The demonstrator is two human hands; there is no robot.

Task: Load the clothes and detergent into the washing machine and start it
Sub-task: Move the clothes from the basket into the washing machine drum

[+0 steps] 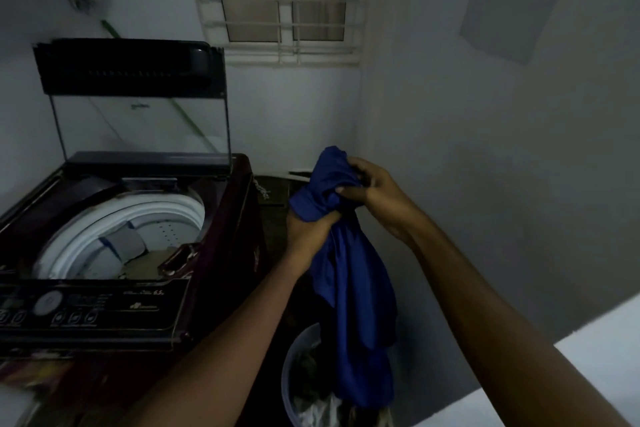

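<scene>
A dark maroon top-loading washing machine (pixel 239 218) stands at the left with its glass lid (pixel 138 97) raised upright. Its white drum (pixel 138 236) is exposed and some pale cloth lies inside. To the right of the machine, both hands hold a blue garment (pixel 349 288) that hangs down over a bucket. My left hand (pixel 308 232) grips the garment from below. My right hand (pixel 377 191) clutches the bunched top of it.
A pale bucket (pixel 289 374) with more clothes sits on the floor under the garment. The machine's control panel (pixel 86 308) faces me at the lower left. A barred window (pixel 280 0) is on the far wall. A grey wall (pixel 485 184) closes the right side.
</scene>
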